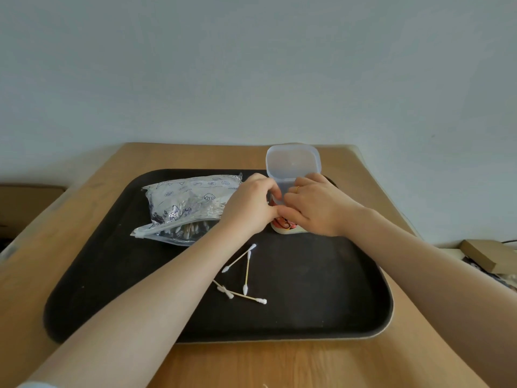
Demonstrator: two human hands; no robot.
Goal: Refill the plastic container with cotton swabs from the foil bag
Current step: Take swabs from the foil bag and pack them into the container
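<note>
Hands meet over the swab container

Both hands close in on the plastic container (285, 224), which stands on the far right part of the black tray (321, 289). The left hand (249, 204) curls its fingers against the container's left side, and the right hand (316, 205), a ring on one finger, wraps the front and right side; the thumbs touch in front of it. Only a strip of the container's printed orange base shows below the right hand. Its translucent hinged lid (292, 163) stands open, upright just beyond the fingertips. Whether anything is pinched between the fingers cannot be told.

Just left of the left hand lies the foil bag (184, 203), its zip mouth gaping toward the person, swabs visible inside. Nearer than both hands, between the forearms, loose cotton swabs (246, 271) lie scattered on the tray. The tray rests on a wooden table (265, 365).
</note>
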